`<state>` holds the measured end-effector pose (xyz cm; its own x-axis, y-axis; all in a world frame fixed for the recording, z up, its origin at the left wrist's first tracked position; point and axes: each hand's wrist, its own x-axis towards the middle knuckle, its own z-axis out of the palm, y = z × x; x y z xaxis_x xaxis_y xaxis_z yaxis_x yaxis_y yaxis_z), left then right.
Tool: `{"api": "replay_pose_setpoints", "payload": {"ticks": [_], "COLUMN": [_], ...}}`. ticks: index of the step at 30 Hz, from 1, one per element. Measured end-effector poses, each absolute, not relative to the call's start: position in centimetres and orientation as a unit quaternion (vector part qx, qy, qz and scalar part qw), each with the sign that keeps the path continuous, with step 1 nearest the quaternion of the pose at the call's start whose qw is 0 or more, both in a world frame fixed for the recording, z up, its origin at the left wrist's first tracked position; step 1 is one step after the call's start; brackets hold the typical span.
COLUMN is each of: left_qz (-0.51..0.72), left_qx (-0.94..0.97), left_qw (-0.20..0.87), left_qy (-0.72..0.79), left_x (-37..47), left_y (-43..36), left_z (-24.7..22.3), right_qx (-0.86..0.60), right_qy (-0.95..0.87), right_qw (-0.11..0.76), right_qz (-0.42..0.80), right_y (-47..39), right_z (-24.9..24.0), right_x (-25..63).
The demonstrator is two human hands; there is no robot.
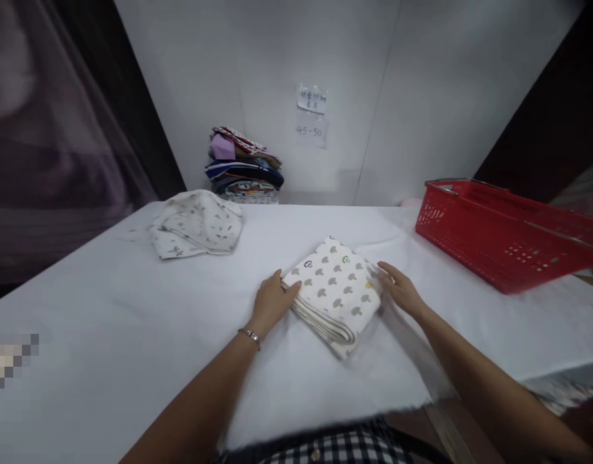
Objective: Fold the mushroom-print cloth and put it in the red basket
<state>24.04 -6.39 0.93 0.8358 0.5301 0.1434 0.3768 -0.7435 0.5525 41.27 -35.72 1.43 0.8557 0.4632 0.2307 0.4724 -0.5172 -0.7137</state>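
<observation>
A white folded cloth (332, 283) with a grey mushroom print lies turned at an angle on the white-covered table (180, 354). Several layers show along its near edge, and one bottom corner juts out toward me. My left hand (273, 299) is closed on its left corner, thumb on top and the other fingers partly hidden at the side. At the right corner is my right hand (398, 288), its fingers stretched out against or just beside the cloth; whether they touch it I cannot tell.
A loosely bunched white printed cloth (200, 222) lies at the back left. Behind it rises a stack of folded fabrics (245, 171) by the wall. A red plastic basket (499, 235) stands at the right. Paper notes (311, 116) hang on the wall.
</observation>
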Motion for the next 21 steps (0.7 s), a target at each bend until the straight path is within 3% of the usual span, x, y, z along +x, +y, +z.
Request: {"api": "replay_pose_setpoints", "payload": {"ticks": [4,10,15,21], "left_qz": [0.121,0.057,0.059,0.092], "left_qx": [0.915,0.906,0.891,0.815], "left_qw": [0.269,0.305,0.344,0.502], "left_qy": [0.275,0.288,0.289,0.273], "left_x": [24.0,24.2,24.3,23.7], "left_y": [-6.2,-5.5,-5.9,-7.2], "left_z": [1.5,2.2,2.5,2.1], "right_qx": [-0.897,-0.889,-0.806,-0.747], "right_qy": [-0.218,-0.229,-0.190,-0.194], "right_qw": [0.364,0.329,0.380,0.445], "right_qz": [0.124,0.221,0.412,0.453], "right_y": [-33.4,-30.5,-29.7,-30.1], "right_z": [2.5,4.3,5.4,5.9], "right_x": [45.4,48.3,48.0,47.2]}}
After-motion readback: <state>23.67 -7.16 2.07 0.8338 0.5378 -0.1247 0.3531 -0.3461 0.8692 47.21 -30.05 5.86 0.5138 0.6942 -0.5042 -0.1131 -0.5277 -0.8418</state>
